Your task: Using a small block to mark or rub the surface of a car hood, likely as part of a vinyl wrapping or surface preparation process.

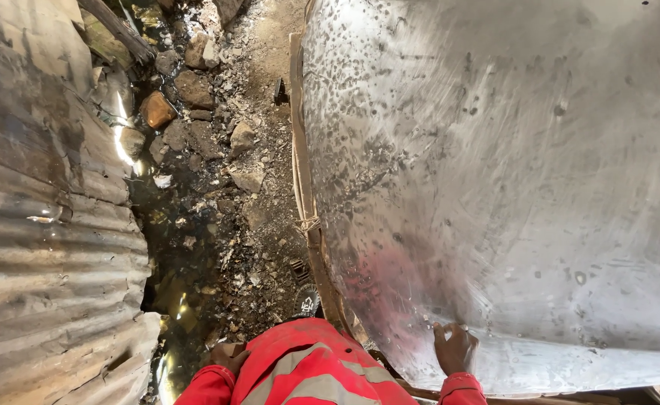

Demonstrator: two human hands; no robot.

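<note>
Right hand (455,348), fingers spread flat on dull, pitted metal sheet (510,172); left hand (227,357) perhaps loosely curled, unclear.

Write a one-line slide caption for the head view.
Right hand pressed flat on a large curved metal sheet, beside a stony, wet ground strip and corrugated iron.

I see a wet, stony ground (217,195) with dark puddled water (169,300) just beside a rusty corrugated iron wall (52,247); sunlight glints off the water.
</note>
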